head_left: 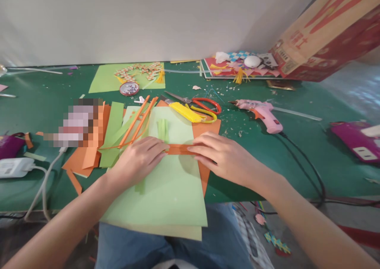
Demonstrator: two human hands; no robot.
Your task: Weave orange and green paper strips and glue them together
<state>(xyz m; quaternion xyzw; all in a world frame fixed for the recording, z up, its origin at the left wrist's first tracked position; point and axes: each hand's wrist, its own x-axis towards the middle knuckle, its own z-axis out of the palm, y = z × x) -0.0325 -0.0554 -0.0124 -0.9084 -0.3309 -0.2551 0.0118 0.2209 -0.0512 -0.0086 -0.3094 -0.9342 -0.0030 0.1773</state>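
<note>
Orange paper strip (179, 149): head view, it's spanning between both hands over the pale green sheet (166, 205). Left hand (145, 156) is pinching one end, right hand (221, 152) the other; thumbs mostly hidden. Looks like they're straightening or creasing; next move's probably needing even finger pressure.

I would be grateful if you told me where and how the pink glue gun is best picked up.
Probably by its handle, with the right hand coming from the near right side. The glue gun lies with its handle slanting towards the person and its nozzle pointing left, away from that approach. Mind the black cord at the handle's end.
</note>
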